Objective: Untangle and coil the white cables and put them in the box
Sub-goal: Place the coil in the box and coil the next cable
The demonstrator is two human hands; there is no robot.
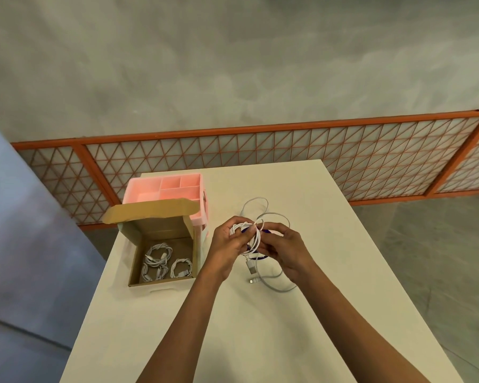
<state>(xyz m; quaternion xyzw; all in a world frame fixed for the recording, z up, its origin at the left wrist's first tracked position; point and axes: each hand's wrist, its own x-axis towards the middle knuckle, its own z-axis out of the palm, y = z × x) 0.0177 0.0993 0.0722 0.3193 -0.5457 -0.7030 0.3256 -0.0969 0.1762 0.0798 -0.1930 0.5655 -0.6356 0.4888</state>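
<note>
Scene: A person works at a white table [260, 341] in the centre of the frame, both bare forearms reaching in from the bottom edge.
Left hand [227, 244]: Clenched round a part-wound white cable [250, 235], fingers curled over the left side of the loops.
Right hand [285, 250]: Pinching the same cable near the top of the bundle, thumb and fingertips closed on a strand.
Loose cable: Unwound loops spread on the table just above the hands; a tail with two connector ends [251, 273] trails just below them.
Cardboard box [152, 228]: Open, flap raised, left of the hands near the table's left edge.
Finished coils [156, 257]: Three white bundles lie on the box floor, two at the left and one at the right.
Pink organizer [163, 186]: A divided tray directly behind the box, toward the table's far left corner.
Dark blue object [263, 232]: Partly hidden under the hands; what it is cannot be told.
Background: An orange-framed mesh panel [233, 150] crosses the middle of the frame against a grey wall.
</note>
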